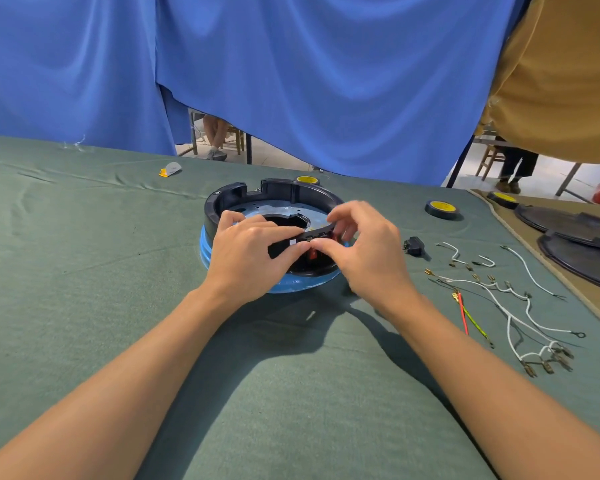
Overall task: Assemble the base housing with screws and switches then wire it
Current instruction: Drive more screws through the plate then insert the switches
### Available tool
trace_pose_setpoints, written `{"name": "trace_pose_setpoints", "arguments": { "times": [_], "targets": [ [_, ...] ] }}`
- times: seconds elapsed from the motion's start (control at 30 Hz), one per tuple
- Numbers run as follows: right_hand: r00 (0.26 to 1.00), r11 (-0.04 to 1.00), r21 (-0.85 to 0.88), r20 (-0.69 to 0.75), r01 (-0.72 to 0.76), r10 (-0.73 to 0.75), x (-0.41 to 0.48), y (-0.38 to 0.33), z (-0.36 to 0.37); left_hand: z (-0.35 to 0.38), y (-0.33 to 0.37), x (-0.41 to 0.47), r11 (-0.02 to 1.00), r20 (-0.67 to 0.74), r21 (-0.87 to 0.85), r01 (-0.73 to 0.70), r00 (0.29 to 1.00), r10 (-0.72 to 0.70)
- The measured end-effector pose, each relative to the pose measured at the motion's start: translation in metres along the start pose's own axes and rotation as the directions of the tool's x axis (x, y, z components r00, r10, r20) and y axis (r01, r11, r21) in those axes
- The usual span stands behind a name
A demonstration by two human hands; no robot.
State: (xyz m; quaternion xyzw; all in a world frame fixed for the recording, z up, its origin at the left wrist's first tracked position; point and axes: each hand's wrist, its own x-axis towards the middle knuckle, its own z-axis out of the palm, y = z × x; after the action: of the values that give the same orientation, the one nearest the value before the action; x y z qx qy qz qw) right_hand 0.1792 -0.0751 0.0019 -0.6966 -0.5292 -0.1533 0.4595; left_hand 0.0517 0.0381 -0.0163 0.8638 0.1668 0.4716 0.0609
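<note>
A round black base housing [284,194] with a blue lower rim [207,249] sits on the green cloth at the middle of the view. My left hand [250,254] grips the near wall of the housing, thumb on the black panel. My right hand [368,247] pinches a small part at the same wall, beside a red switch [313,255] that shows between my thumbs. Loose white wires [510,317] with metal terminals, a red wire [463,317] and a yellow-green wire [477,323] lie to the right. A small black switch part [414,245] lies just right of the housing.
Two rolls of black tape with yellow cores [442,209] [307,180] lie on the green cloth [84,271]; a third [503,199] and two black round lids [575,226] rest on the tan mat at right. A small orange and grey item [170,169] lies far left. Blue curtain [291,81] behind.
</note>
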Motion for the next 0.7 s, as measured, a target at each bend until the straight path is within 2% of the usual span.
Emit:
{"name": "trace_pose_setpoints", "arguments": {
  "times": [0.1, 0.2, 0.3, 0.57, 0.7],
  "targets": [
    [0.994, 0.999, 0.018, 0.102, -0.038, 0.036, 0.014, 0.005, -0.009, 0.000, 0.002, 0.000, 0.999, -0.015, -0.015, 0.029, 0.999, -0.030],
    [0.961, 1.000, 0.005, 0.278, 0.013, -0.014, 0.026, 0.009, -0.013, 0.001, 0.003, 0.002, 0.995, -0.015, -0.062, 0.079, 0.997, -0.080],
    [0.931, 0.999, 0.023, 0.362, 0.034, -0.040, 0.031, 0.012, -0.012, 0.002, 0.001, 0.003, 0.991, -0.018, -0.085, 0.107, 0.994, -0.109],
    [0.946, 1.000, 0.009, 0.323, -0.011, 0.008, 0.032, 0.011, -0.009, 0.004, -0.003, 0.004, 0.978, 0.034, -0.129, 0.165, 0.986, -0.162],
    [0.949, 1.000, -0.010, 0.316, -0.013, 0.016, 0.031, 0.008, -0.010, 0.002, -0.001, 0.004, 0.990, 0.013, -0.094, 0.109, 0.994, -0.108]
  ]
}}
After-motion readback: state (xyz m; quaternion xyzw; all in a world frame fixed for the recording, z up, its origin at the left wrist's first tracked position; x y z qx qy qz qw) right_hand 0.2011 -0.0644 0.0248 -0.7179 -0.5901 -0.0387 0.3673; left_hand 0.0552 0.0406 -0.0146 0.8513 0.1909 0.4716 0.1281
